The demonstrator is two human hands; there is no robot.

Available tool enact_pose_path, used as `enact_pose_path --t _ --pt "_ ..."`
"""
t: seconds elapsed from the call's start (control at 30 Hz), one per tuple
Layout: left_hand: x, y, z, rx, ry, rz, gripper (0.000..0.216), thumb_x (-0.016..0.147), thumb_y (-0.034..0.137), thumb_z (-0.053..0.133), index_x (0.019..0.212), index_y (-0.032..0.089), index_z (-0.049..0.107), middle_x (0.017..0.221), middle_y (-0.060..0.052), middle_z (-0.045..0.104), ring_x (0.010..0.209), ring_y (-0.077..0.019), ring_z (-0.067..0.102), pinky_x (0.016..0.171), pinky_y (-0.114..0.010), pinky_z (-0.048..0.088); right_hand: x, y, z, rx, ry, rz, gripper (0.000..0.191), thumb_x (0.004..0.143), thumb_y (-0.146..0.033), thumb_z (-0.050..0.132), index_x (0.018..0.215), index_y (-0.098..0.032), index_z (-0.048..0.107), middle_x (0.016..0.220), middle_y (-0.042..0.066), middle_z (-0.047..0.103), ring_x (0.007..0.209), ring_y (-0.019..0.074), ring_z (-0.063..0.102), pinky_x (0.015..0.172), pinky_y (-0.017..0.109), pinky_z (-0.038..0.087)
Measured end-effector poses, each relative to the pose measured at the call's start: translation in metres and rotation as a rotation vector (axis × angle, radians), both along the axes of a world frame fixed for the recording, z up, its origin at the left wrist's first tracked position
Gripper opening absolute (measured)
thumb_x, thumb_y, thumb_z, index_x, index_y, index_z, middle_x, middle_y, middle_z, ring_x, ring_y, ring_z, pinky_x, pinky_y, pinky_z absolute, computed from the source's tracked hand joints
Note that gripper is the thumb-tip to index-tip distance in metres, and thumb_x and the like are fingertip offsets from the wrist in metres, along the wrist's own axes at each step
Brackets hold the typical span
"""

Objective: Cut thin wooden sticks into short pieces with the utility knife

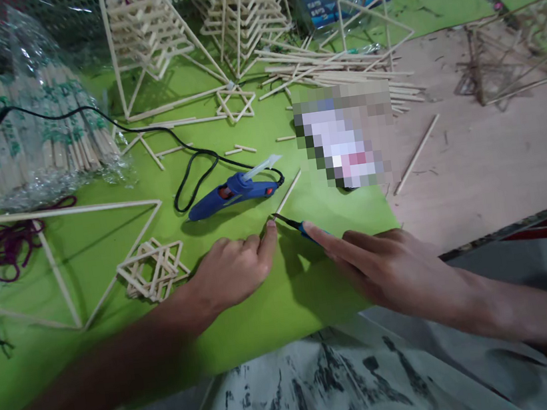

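My left hand (235,269) rests on the green table sheet with its fingers curled, its fingertips pinning the near end of a thin wooden stick (290,191). In my right hand (384,261) is a knife (288,221) with a blue handle and a dark blade; the index finger lies along its handle. The blade's tip touches the stick right beside my left fingertip. Just beyond the stick a blue glue gun (232,195) lies on its side with a clear glue stick in its back. Left of my left hand sits a small stack of star-shaped stick frames (155,269).
A black cord (136,122) loops from the glue gun to the left. Two stick towers (150,29) stand at the back beside a loose stick pile (330,66). Bagged chopsticks (41,121) lie back left, large stick triangles (97,208) nearer. A blurred phone (338,142) lies right.
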State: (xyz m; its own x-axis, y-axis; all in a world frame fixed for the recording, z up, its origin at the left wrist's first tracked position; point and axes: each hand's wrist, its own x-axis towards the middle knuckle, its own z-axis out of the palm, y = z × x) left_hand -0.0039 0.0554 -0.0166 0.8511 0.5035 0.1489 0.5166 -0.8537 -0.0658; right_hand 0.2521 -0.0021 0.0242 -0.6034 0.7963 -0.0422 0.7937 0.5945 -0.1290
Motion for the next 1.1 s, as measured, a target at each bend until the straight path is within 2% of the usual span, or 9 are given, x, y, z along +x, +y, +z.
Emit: enact_pose_path --t 0.3,0.53,1.1 --pt "-0.001 0.0 -0.001 -0.028 0.018 0.006 0.043 0.087 0.009 0.049 0.129 0.003 0.054 0.07 -0.005 0.068 0.052 -0.018 0.064 0.041 -0.027 0.048 0.001 0.009 -0.004 -0.006 0.002 0.025 0.055 0.099 -0.02 0.038 0.152 -0.015 0.022 0.07 -0.003 0.057 0.049 0.0119 0.05 0.05 0.032 0.023" --pt "0.003 -0.007 0.008 0.095 0.094 0.036 0.046 0.083 0.005 0.045 0.128 0.0 0.055 0.063 -0.002 0.062 0.044 -0.0164 0.058 0.037 -0.027 0.044 0.001 0.006 -0.009 0.028 0.006 0.01 0.055 0.099 -0.02 0.039 0.152 -0.016 0.024 0.069 -0.003 0.055 0.049 0.0116 0.048 0.05 0.031 0.024" --pt "0.005 -0.01 0.01 0.149 0.113 0.029 0.047 0.083 0.001 0.044 0.128 -0.002 0.054 0.063 -0.003 0.06 0.042 -0.0147 0.056 0.036 -0.026 0.039 0.011 -0.009 0.002 -0.007 0.016 -0.004 0.058 0.098 -0.018 0.041 0.152 -0.015 0.023 0.075 -0.002 0.059 0.051 0.0117 0.05 0.051 0.03 0.03"
